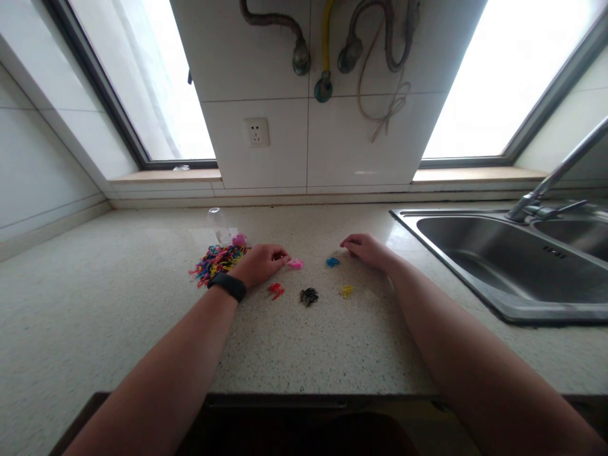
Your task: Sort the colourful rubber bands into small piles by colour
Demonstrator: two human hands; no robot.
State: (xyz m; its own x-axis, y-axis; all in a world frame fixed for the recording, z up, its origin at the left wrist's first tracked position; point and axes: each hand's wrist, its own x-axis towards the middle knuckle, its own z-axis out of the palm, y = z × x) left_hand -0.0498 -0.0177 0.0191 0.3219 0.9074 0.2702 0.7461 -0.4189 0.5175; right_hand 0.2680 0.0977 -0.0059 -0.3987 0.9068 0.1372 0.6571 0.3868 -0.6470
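Observation:
On the speckled countertop, my left hand [263, 263], with a black band on its wrist, has its fingers pinched together at the edge of a small pile of pink rubber bands [296, 264]. Whether a band is between the fingertips is too small to see. My right hand [365, 249] rests just right of a blue rubber-band pile [332, 261], its fingers drawn together; what they hold, if anything, cannot be made out. Nearer to me lie red bands [276, 291], black bands [309, 296] and yellow bands [346, 291]. Left of my left hand spreads a large mixed-colour heap [216, 263], partly hidden by it.
A clear plastic container [217, 223] stands behind the mixed heap, beside a pink object [239, 239]. To the right are a steel sink [475, 253] and its faucet [527, 206]. The tiled wall carries a power socket [257, 132] and hoses [275, 20].

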